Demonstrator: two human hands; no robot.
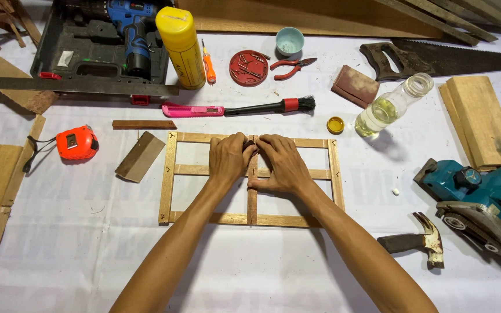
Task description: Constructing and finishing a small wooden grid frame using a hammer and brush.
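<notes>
- The wooden frame (253, 178), a flat lattice of thin strips with one upright and one crossbar inside, lies on the white table cover (262, 272) at the centre of the picture.
- The left hand (230, 158) rests on the frame's top rail where the upright strip meets it, fingers curled and pressed together, fingertips bunched at the joint.
- The right hand (282, 164) lies just beside it, touching the left at the fingertips; its fingers are pressed together over the same joint, and its thumb stretches down to the crossbar. Whether anything small is pinched between the fingertips cannot be told.
- Above the frame lie a pink utility knife (192, 109) and a black brush (273, 106), end to end.
- An orange tape measure (76, 142) sits at centre left, a small wood block (140, 156) between it and the frame.
- A clear bottle (392, 105) lies to the upper right, a yellow cap (336, 124) near it.
- A hammer (416, 239) and a teal power planer (482, 208) occupy the lower right.
</notes>
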